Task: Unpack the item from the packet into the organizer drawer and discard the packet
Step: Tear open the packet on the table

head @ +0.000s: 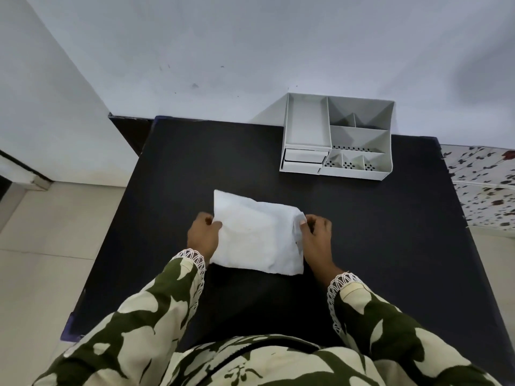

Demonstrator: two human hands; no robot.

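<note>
A white packet (256, 232) lies flat on the black table (390, 232), near its middle. My left hand (203, 236) pinches the packet's left edge. My right hand (317, 235) grips its crumpled right edge. What is inside the packet is hidden. A white organizer (338, 135) stands at the table's far edge, against the wall. It has several open compartments on top. Its small drawer (305, 158) at the front left is pulled slightly out.
The wall rises right behind the organizer. A floral cloth (485, 185) lies beyond the table's right edge. Tiled floor (41, 246) shows to the left of the table. My patterned sleeves fill the lower part of the view.
</note>
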